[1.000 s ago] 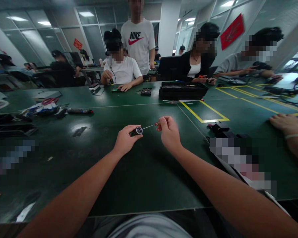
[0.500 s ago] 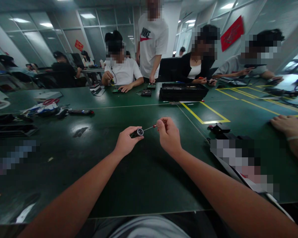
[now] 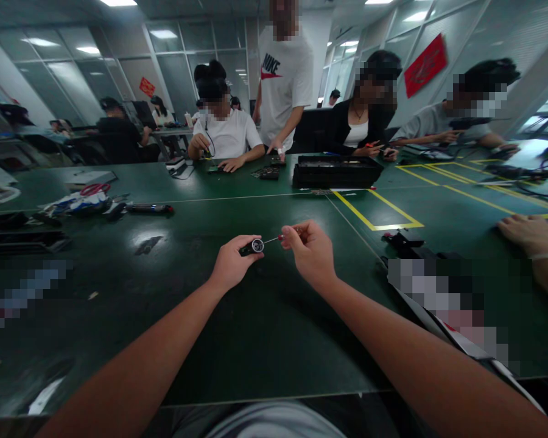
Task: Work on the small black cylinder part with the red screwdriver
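Over the middle of the green table (image 3: 237, 340), my left hand (image 3: 231, 261) is closed around a small black cylindrical part (image 3: 257, 246) with a pale ring at its open end. That ringed end faces me. My right hand (image 3: 313, 252) grips the red handle of a screwdriver (image 3: 272, 239) between thumb and fingers. The screwdriver's thin metal shaft points left, and its tip meets the rim of the part. Whether the tip sits in a screw is too small to tell. My fingers hide most of the cylinder's body and much of the handle.
A long black case (image 3: 337, 172) stands across the table. Black parts (image 3: 404, 239) lie to the right, near a co-worker's hand (image 3: 530, 234). At left are red-handled scissors (image 3: 95, 188), a dark tube-shaped item (image 3: 149, 208) and a black tray (image 3: 22, 241). Several co-workers sit opposite.
My right hand has shifted slightly, and its fingers sit differently on the screwdriver handle. My left hand with the part is nearly still. The standing person's hand across the table has moved.
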`<state>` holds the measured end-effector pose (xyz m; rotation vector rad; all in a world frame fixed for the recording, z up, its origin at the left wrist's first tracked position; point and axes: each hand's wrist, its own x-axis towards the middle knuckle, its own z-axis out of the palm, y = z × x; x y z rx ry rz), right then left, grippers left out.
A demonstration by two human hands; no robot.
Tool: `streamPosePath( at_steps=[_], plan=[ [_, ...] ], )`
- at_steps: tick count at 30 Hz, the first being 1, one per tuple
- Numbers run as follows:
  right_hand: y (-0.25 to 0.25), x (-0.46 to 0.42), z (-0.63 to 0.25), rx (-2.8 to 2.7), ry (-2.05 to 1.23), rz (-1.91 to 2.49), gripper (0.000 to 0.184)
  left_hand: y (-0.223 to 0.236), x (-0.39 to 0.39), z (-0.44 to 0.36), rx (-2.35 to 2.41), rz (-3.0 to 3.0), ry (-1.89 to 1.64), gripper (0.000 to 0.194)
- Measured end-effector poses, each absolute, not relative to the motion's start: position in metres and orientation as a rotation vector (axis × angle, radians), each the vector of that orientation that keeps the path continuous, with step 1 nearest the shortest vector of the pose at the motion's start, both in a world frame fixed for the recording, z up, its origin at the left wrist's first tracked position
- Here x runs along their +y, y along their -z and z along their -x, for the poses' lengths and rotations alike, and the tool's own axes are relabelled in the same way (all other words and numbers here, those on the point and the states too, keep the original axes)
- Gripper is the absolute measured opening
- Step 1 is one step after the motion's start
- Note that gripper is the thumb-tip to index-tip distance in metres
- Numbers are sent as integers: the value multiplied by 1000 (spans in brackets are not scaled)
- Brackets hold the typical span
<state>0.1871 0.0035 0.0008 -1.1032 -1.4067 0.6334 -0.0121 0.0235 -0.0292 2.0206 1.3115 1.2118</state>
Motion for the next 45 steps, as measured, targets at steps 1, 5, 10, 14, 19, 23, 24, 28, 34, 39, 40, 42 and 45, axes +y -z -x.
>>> streamPosePath(
  at_steps=[1,5,10,14,19,23,24,28,34,39,40,42,45],
  plan=[
    [-1,3,-187,-1398,-648,1102,33,29,23,12,1310,-2022,-1208,39],
    [-3,2,-188,-1454,-575,1151,34,30,23,13,1313,-2034,-1211,40],
    [-4,1,-190,-1528,-410,1216,36,33,24,14,1312,-2047,-1210,40],
    [-2,1,-190,-1625,-383,1105,18,34,25,14,1313,-2059,-1205,39],
    [2,3,-189,-1702,-352,985,17,32,23,13,1319,-2059,-1226,39],
    [1,2,-189,-1699,-353,1041,22,33,21,11,1286,-2068,-1211,39],
    [0,1,-189,-1699,-345,1058,25,33,21,11,1279,-2072,-1207,40],
    [-3,-2,-187,-1683,-348,1098,26,35,22,11,1272,-2079,-1193,41],
    [-2,-2,-187,-1709,-417,1056,18,33,23,13,1313,-2057,-1239,39],
    [-3,0,-189,-1730,-447,1087,25,31,21,12,1296,-2074,-1199,38],
    [-3,0,-189,-1715,-451,1078,25,31,21,12,1289,-2077,-1199,38],
    [-1,-1,-188,-1663,-474,1052,23,32,21,12,1280,-2079,-1199,39],
    [1,-1,-186,-1569,-510,1037,17,33,21,11,1276,-2076,-1194,39]
  ],
)
